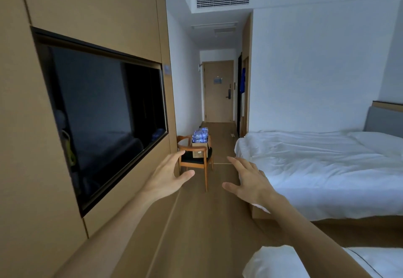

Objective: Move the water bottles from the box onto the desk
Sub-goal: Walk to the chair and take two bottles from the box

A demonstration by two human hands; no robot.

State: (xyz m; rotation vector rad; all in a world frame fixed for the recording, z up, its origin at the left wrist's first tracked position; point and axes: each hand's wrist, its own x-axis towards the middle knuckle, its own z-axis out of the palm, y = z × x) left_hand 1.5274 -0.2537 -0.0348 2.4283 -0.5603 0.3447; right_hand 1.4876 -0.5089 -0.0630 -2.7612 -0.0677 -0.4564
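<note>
A cardboard box (199, 149) stands on the seat of a wooden chair (194, 161) down the room, against the left wall. Several clear water bottles (201, 135) with blue labels stick out of its top. My left hand (167, 176) and my right hand (248, 180) are stretched forward at arm's length, palms facing each other, fingers spread and straight. Both hold nothing and are well short of the chair. No desk is in view.
A wall-mounted television (104, 112) sits in the wood-panelled left wall. A bed with white bedding (316, 164) fills the right side, and a second bed corner (305, 262) shows bottom right. A wooden floor aisle (218, 212) runs between them to the door (218, 91).
</note>
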